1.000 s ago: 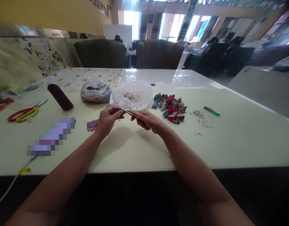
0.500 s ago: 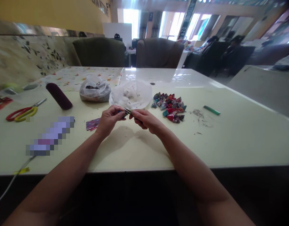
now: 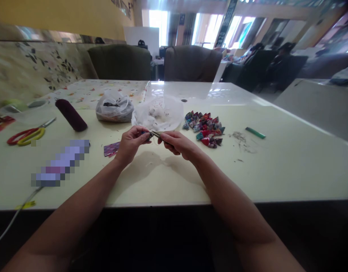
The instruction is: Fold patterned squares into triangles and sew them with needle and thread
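Note:
In the head view both of my hands meet over the near middle of the table. My left hand [image 3: 132, 142] pinches a small dark blue patterned piece of fabric [image 3: 147, 135], mostly covered by the fingers. My right hand [image 3: 176, 142] is closed around slim metal tweezers [image 3: 156, 134], their tips against the fabric. A thin thread hangs between the hands. Just behind them lies a white plastic bag [image 3: 174, 115] with white fluffy stuffing [image 3: 155, 113] on it. Right of my right hand is a pile of small stuffed patterned fabric pieces [image 3: 206, 126].
At left are red-and-yellow-handled scissors [image 3: 29, 136], a dark maroon cylinder [image 3: 71, 115] and a blurred-out object [image 3: 63, 162] with a cable. Patterned fabric pieces [image 3: 111, 149] lie beside my left wrist. Further back stands a filled plastic bag [image 3: 114, 109]. Thread scraps [image 3: 240, 139] and a green strip [image 3: 255, 132] lie right.
The tweezers' tips, spread apart half a second ago, now look closer together, and my right hand has shifted slightly right. My left hand keeps its pinch on the fabric.

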`<control>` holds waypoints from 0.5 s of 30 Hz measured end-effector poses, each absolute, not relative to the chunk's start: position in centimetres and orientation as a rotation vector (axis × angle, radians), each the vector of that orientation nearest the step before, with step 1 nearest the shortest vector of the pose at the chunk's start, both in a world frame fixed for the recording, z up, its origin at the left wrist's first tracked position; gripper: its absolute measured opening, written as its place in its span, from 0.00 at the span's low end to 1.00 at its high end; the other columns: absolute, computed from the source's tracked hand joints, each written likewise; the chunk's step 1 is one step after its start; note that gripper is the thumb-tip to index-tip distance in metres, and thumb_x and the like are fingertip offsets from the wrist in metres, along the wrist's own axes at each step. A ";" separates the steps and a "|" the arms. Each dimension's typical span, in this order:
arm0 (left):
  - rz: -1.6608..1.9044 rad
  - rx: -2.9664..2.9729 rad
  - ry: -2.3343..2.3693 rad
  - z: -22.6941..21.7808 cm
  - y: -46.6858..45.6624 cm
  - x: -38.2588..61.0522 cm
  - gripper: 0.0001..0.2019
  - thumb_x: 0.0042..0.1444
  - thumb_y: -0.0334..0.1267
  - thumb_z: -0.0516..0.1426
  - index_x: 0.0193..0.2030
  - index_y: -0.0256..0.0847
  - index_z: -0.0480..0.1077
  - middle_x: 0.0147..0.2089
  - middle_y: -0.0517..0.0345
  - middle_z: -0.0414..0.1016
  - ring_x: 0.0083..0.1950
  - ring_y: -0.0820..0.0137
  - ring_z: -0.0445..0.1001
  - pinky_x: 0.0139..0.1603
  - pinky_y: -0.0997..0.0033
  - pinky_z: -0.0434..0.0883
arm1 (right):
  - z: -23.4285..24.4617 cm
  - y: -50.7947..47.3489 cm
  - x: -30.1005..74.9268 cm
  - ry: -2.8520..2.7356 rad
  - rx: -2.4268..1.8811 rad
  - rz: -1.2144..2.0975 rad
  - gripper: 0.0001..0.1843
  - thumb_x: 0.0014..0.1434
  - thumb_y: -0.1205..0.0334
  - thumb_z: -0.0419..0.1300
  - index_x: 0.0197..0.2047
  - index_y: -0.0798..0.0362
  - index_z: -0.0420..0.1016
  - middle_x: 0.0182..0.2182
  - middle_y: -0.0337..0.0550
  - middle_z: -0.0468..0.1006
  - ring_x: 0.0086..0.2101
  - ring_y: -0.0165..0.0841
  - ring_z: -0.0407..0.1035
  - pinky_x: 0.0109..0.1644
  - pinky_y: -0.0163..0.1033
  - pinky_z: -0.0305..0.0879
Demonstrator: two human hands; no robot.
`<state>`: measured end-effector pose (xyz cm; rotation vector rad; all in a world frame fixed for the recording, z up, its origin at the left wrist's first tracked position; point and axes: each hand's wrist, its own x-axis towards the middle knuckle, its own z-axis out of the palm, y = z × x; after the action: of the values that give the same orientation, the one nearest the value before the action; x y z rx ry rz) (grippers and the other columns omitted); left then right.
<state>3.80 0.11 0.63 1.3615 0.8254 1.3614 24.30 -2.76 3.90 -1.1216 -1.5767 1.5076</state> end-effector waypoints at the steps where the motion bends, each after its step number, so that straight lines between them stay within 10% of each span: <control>1: 1.363 1.368 0.829 0.6 0.1 3.8 0.15 0.47 0.43 0.71 0.37 0.37 0.77 0.33 0.58 0.78 0.34 0.73 0.76 0.39 0.68 0.81 | 4.0 -2.8 24.3 -1.568 -1.129 1.506 0.18 0.70 0.49 0.54 0.37 0.55 0.72 0.20 0.30 0.52 0.18 0.22 0.41 0.18 0.29 0.35; 15: 1.402 1.449 0.824 0.7 0.0 4.0 0.14 0.48 0.42 0.71 0.36 0.37 0.77 0.37 0.57 0.76 0.36 0.73 0.76 0.39 0.68 0.82 | 3.7 -2.7 24.7 -1.607 -1.091 1.512 0.18 0.69 0.48 0.55 0.37 0.55 0.72 0.21 0.31 0.54 0.19 0.22 0.43 0.18 0.30 0.36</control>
<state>3.96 -0.05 0.73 1.4492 0.8242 1.4023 24.65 -2.65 3.67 -1.0914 -1.6072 1.5122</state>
